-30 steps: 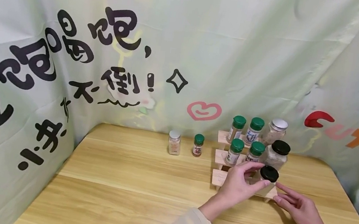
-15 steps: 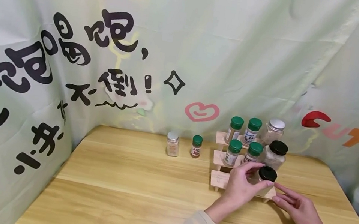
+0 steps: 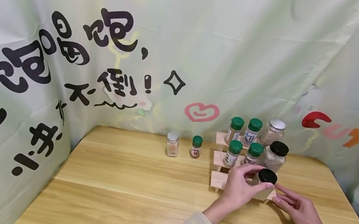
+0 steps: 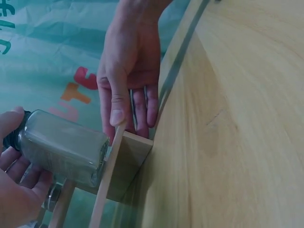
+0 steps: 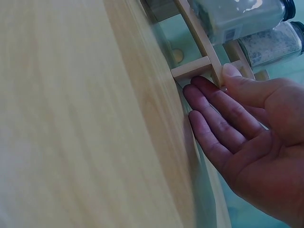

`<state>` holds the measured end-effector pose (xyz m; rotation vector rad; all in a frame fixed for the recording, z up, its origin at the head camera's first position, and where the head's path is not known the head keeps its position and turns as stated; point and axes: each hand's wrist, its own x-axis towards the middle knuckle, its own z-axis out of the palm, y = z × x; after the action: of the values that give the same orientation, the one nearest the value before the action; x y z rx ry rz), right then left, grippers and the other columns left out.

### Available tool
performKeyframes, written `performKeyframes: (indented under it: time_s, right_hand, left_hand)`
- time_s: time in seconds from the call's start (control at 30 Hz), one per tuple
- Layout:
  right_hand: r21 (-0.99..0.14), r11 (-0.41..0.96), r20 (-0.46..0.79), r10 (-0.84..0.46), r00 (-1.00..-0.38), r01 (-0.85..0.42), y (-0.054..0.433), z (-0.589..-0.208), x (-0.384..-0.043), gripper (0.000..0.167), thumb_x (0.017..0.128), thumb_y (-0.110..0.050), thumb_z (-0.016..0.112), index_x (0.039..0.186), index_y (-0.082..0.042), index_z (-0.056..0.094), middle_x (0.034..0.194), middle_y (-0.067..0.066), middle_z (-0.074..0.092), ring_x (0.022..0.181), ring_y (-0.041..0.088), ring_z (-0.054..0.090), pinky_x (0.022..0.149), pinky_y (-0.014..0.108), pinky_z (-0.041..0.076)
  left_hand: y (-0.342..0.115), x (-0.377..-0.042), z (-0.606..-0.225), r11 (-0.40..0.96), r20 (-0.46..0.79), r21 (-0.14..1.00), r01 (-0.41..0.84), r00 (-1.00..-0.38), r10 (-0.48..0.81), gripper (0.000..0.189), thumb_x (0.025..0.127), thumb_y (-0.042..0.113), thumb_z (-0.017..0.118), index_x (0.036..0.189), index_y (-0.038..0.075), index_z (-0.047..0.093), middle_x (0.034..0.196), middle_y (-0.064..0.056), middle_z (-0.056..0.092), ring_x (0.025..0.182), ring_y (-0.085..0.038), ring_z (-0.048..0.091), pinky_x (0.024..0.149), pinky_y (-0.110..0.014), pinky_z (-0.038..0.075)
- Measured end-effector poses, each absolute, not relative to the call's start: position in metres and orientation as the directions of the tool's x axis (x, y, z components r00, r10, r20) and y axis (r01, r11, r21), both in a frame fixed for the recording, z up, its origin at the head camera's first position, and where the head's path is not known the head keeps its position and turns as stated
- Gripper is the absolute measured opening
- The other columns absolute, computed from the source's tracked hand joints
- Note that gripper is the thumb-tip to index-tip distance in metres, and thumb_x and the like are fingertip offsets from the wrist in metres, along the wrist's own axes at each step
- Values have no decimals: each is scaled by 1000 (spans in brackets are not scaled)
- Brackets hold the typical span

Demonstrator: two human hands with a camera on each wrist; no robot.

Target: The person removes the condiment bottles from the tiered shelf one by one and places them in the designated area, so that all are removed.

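My left hand (image 3: 239, 188) grips a square glass jar with a black lid (image 3: 263, 191) at the right end of the bottom shelf of a three-step wooden rack (image 3: 218, 178). In the left wrist view the glass jar (image 4: 61, 142) has its base at the shelf board, touching or very close to it. My right hand (image 3: 300, 211) holds the right end of that shelf. The right wrist view shows the thumb on top of the board and the fingers of the right hand (image 5: 251, 137) underneath, beside the rack's leg (image 5: 191, 69).
Green-capped spice bottles (image 3: 232, 155) stand on the upper two shelves. A black-lidded jar (image 3: 272, 160) and a silver-lidded jar (image 3: 272, 133) fill their right ends. A silver-capped bottle (image 3: 172, 146) and a small green-capped bottle (image 3: 196, 148) stand on the wooden table (image 3: 121, 195), before a printed curtain (image 3: 257, 61).
The jar in my left hand has shifted slightly toward me, now overlapping the shelf's front edge in the head view. My right hand keeps its hold on the rack. The head view has shifted slightly.
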<state>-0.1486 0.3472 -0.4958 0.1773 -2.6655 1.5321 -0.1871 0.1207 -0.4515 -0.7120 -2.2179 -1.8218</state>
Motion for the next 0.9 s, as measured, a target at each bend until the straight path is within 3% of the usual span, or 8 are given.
performKeyframes:
  time_s: [0.17,0.23,0.43,0.9]
  right_hand:
    - [-860,499,87,-60,-994,-106,347,-498,-147,48,98,-10,70,140,8,57,111,-19,71,91,-4,69,74,8,52]
    - [-856,507,82,-60,-995,-102,347,-498,-147,48,98,-10,70,140,8,57,111,-17,72,91,-3,69,74,8,52]
    - [-843,530,64,-67,-996,-90,348,-498,-148,49,99,-10,69,143,6,54,106,8,78,90,0,71,75,6,50]
    - [-825,558,64,-66,-996,-90,345,-493,-149,53,100,-17,69,143,9,52,107,4,78,91,-3,70,75,5,49]
  left_hand:
    - [111,-184,-451,103,469,852,514,-835,289,40,82,18,89,119,14,73,113,8,72,103,8,60,89,-14,53]
    - [107,-183,-450,85,477,849,521,-826,301,40,82,17,89,118,14,73,112,8,72,103,8,61,90,-14,53]
    - [92,-177,-444,30,491,849,528,-809,323,40,82,13,89,118,12,73,115,4,73,104,5,63,91,-18,55]
    - [54,-173,-444,-11,533,822,569,-764,363,42,81,4,87,120,6,71,117,-5,72,105,-1,65,91,-24,57]
